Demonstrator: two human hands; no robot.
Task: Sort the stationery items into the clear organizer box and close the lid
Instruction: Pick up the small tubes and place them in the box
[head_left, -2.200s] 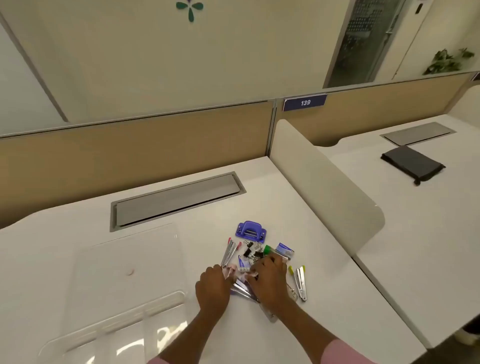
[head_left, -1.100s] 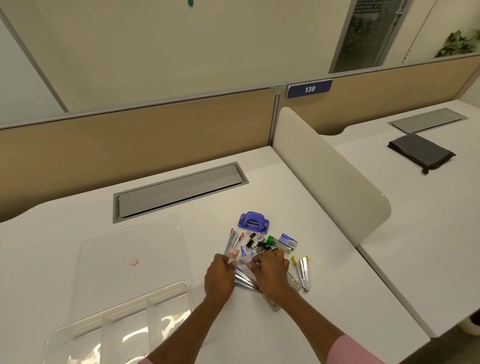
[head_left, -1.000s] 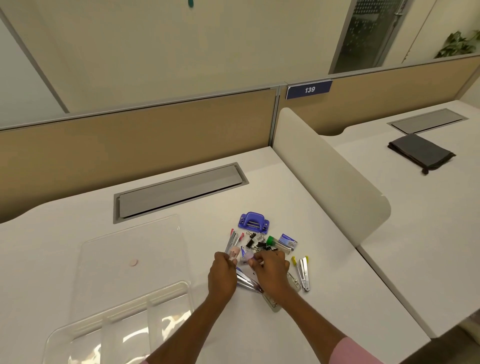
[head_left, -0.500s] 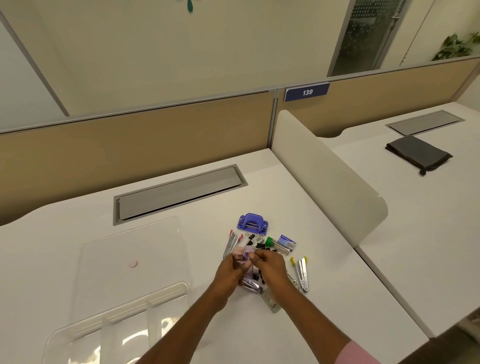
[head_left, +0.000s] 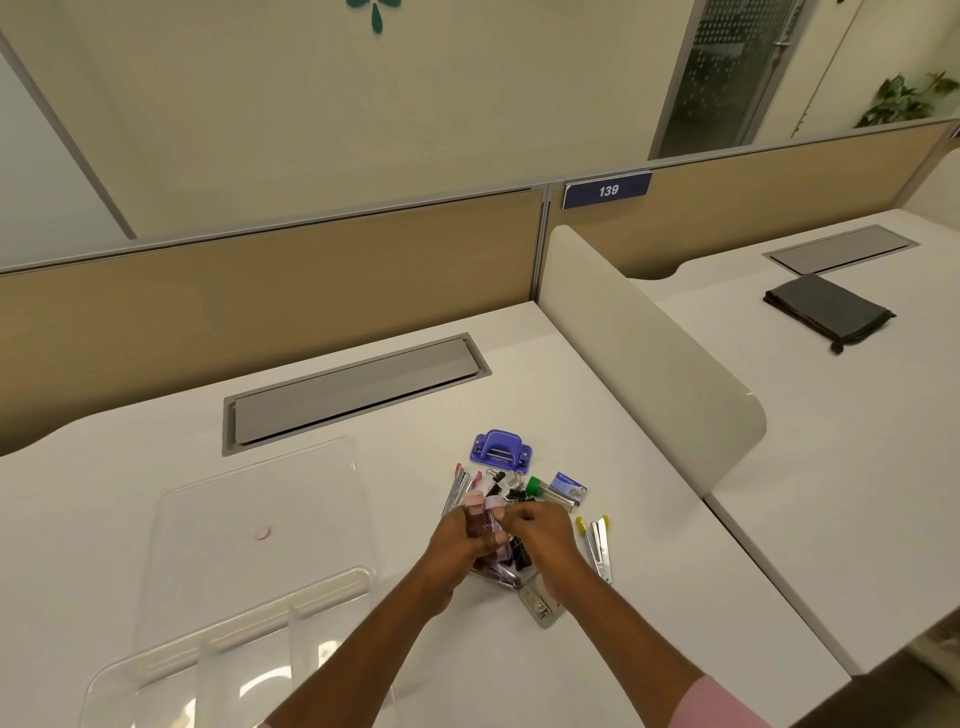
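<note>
Stationery items (head_left: 514, 491), where do they stand?

All on the white desk (head_left: 649, 545), in a heap just right of the clear organizer box (head_left: 291, 590). No item shows in the compartments in view, and the lid (head_left: 234, 493) lies flat open behind the box. I'd judge the sorting barely begun: every piece is left to place, then the lid to close.

And the hands?

The left hand (head_left: 457, 543) grips a few pale pink and lilac pieces (head_left: 485, 506) upright above the heap. What they are I cannot tell. The right hand (head_left: 545, 538) is close beside it, fingers curled, and I cannot tell whether it pinches anything.

Count the rest for me.

One purple hole punch (head_left: 501, 448), one green-capped tube (head_left: 536, 487), one small blue box (head_left: 569, 486). Two red-tipped staplers (head_left: 460, 486), two yellow-tipped staplers (head_left: 597, 545), and one lilac stapler (head_left: 501, 574) and one silver stapler (head_left: 540, 605) under the wrists. The black binder clips (head_left: 501, 483) are several and tangled, so no sure count.
</note>
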